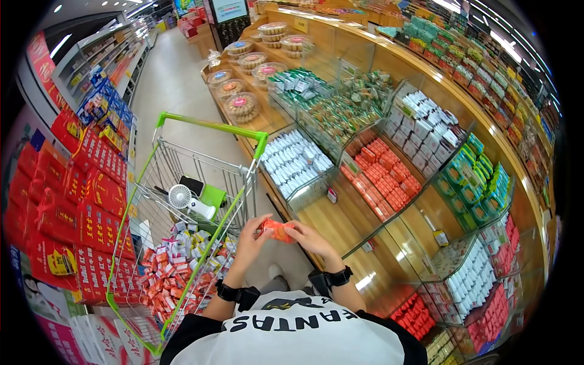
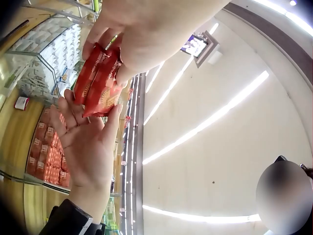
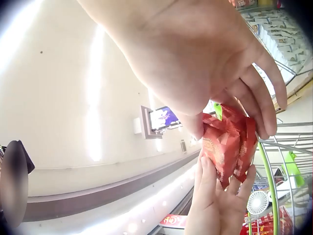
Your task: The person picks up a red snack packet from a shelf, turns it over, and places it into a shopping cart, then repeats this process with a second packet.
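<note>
Two small red wrapped snack packets (image 1: 278,230) are held side by side between both hands, in front of the person's chest. My left hand (image 1: 248,242) pinches one end, its thumb along the wrapper. At the opposite end my right hand (image 1: 313,239) pinches with thumb and fingers. The left wrist view gives the packets (image 2: 100,85) with gold print on glossy wrappers, the right hand (image 2: 88,147) reaching up from below. In the right wrist view, the left hand's thumb lies on the red wrapper (image 3: 227,147); their contents are hidden.
A green-rimmed shopping cart (image 1: 211,126) stands at the left, with a white handheld fan (image 1: 181,196) and heaped red and white packets (image 1: 176,267). Wooden display bins on the right hold red packets (image 1: 383,173) and white packets (image 1: 296,163). Red gift boxes (image 1: 58,213) line the far left.
</note>
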`<action>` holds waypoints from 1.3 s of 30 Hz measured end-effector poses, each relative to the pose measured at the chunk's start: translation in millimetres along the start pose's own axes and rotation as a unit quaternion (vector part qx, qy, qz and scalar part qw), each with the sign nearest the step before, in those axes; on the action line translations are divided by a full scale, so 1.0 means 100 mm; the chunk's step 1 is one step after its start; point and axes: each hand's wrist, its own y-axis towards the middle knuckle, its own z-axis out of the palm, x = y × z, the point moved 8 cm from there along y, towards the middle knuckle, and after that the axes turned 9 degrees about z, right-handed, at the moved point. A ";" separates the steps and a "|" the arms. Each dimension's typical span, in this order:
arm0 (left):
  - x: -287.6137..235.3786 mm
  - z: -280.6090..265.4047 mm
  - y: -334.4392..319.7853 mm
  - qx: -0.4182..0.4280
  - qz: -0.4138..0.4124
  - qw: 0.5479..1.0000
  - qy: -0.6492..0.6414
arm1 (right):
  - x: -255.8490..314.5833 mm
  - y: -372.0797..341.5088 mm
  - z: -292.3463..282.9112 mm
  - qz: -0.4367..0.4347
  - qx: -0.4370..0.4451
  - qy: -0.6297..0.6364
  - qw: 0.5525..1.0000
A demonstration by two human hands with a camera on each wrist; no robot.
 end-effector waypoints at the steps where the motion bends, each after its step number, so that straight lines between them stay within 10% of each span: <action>1: 0.03 -0.06 -0.01 -0.006 0.003 1.000 0.005 | 0.02 0.05 0.04 -0.002 0.003 -0.003 1.000; 31: 0.27 -1.55 0.06 -0.071 -0.048 0.995 -0.058 | 0.66 1.04 1.25 0.044 0.198 -0.066 0.977; 39: 0.19 -2.18 -0.24 -0.204 0.041 0.976 -0.059 | 1.00 1.21 1.91 0.007 0.323 -0.138 0.936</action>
